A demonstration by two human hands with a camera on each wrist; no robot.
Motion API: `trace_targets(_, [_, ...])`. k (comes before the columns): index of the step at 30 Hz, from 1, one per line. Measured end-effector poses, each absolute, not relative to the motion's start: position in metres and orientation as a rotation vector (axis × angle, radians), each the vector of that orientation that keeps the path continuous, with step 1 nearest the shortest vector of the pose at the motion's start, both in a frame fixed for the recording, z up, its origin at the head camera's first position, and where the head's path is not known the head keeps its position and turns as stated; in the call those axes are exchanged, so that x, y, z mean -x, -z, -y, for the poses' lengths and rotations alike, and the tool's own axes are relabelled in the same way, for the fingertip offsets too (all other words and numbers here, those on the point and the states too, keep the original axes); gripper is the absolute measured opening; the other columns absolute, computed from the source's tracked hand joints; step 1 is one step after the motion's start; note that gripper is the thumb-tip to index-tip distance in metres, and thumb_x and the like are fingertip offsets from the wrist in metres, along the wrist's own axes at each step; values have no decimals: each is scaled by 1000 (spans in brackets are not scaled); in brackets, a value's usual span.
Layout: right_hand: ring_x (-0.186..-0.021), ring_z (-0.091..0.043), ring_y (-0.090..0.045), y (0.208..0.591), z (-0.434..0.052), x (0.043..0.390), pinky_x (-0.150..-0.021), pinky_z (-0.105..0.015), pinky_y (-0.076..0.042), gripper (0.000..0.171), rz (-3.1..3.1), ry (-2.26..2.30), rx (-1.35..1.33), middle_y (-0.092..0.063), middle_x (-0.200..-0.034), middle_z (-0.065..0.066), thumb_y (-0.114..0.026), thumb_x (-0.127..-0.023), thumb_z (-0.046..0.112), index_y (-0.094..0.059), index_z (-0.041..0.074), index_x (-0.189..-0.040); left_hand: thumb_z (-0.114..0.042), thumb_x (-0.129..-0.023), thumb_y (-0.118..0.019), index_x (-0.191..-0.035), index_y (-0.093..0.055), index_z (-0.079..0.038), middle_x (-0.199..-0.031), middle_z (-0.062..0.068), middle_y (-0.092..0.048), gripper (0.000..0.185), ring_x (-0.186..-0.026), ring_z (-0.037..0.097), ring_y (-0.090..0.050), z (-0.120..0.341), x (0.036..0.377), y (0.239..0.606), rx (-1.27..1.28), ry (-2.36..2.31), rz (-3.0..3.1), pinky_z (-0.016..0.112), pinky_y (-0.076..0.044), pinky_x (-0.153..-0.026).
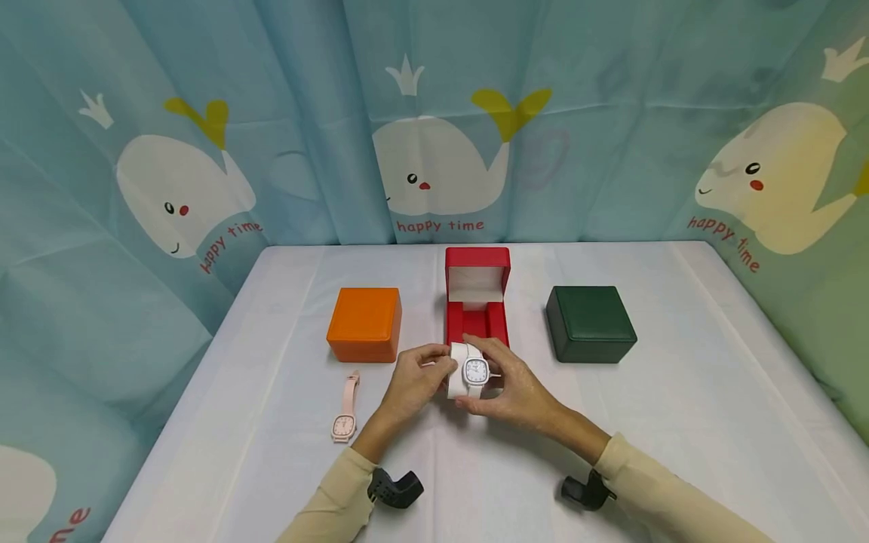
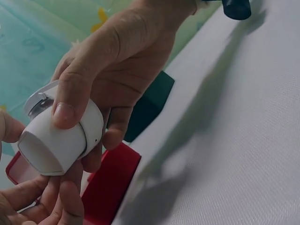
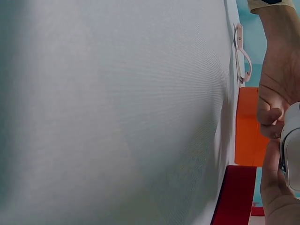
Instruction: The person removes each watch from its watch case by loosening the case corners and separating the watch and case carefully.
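Observation:
A white wristwatch (image 1: 475, 371) is wrapped round a white watch cushion (image 1: 458, 377), held just in front of the red watch box. My right hand (image 1: 512, 385) grips the watch and cushion from the right, its thumb pressing the side in the left wrist view. At the cushion's left end, my left hand (image 1: 417, 381) pinches it between thumb and fingers. Behind both hands the red box (image 1: 508, 324) stands with its lid raised, showing a white lid lining and a red inside. Part of its front is hidden by the hands and cushion.
An orange box (image 1: 364, 324) sits closed on the left, and a dark green box (image 1: 591, 324) sits closed on the right. A pink wristwatch (image 1: 345, 424) lies on the white-covered table (image 1: 271, 452) in front of the orange box. A printed curtain (image 1: 305, 151) surrounds the table's back and sides.

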State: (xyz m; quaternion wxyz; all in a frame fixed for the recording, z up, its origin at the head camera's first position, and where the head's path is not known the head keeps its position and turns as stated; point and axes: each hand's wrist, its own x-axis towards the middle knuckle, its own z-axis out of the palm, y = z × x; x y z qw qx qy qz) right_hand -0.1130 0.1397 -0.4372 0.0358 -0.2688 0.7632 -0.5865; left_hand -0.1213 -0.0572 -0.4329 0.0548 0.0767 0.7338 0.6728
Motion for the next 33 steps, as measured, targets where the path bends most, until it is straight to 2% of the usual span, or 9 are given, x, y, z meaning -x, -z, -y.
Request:
trace_targets(3, [-97, -23, -68, 438, -141, 112, -77, -37, -59, 85, -2332, 1823, 817, -52, -128, -7, -90, -76, 3, -45, 2, -148, -7, -91, -67, -113, -68, 13, -100, 17, -71, 30, -76, 18, -63, 57, 121, 433, -231, -2058, -2208, 33, -57, -66])
trace_targets(10, [-90, -24, -68, 439, -141, 109, -72, -35, -60, 78, -2371, 1869, 787, -55, -124, -5, -94, -72, 9, -53, 13, -138, -7, -90, -68, -110, -69, 12, -90, 10, -68, 27, -81, 17, -63, 55, 120, 435, -256, -2077, -2213, 24, -54, -67])
trace_targets(17, [-89, -25, -67, 440, -138, 105, -71, -34, -59, 84, -2433, 1885, 695, -53, -126, -7, -95, -70, 8, -47, 9, -138, -3, -90, -68, -109, -69, 12, -88, 10, -65, 24, -77, 17, -65, 55, 120, 435, -280, -2123, -2156, 22, -53, -67])
trace_targets(20, [-97, -28, -65, 440, -140, 105, -76, -35, -58, 73, -2277, 1917, 615, -51, -129, -13, -86, -83, 10, -43, 7, -142, -4, -89, -68, -109, -68, 12, -89, 10, -65, 25, -78, 17, -65, 56, 120, 435, -302, -2128, -2149, 22, -53, -67])
trace_targets(23, [-101, -32, -63, 440, -146, 106, -78, -43, -59, 58, -2025, 1976, 553, -48, -132, -20, -67, -99, 15, -38, 4, -149, -4, -89, -67, -110, -67, 13, -91, 10, -64, 27, -79, 17, -65, 57, 119, 436, -332, -2110, -2150, 21, -52, -68])
trace_targets(25, [-101, -33, -63, 442, -150, 107, -78, -47, -59, 53, -1895, 2002, 535, -46, -132, -24, -56, -105, 17, -35, 1, -151, -4, -90, -66, -111, -66, 14, -91, 9, -64, 28, -80, 18, -64, 57, 118, 436, -346, -2095, -2148, 20, -52, -68])
trace_targets(28, [-99, -32, -64, 444, -155, 109, -77, -49, -59, 57, -1809, 2005, 526, -44, -131, -24, -54, -107, 18, -30, -1, -154, -3, -90, -66, -112, -67, 13, -91, 9, -64, 28, -80, 18, -64, 56, 118, 437, -347, -2071, -2157, 20, -51, -68])
trace_targets(33, [-96, -32, -68, 444, -156, 110, -77, -50, -59, 59, -1771, 2012, 491, -47, -130, -23, -58, -105, 18, -31, 2, -155, -5, -90, -66, -112, -68, 12, -89, 9, -66, 27, -79, 18, -64, 55, 118, 438, -279, -2061, -2175, 21, -51, -67])
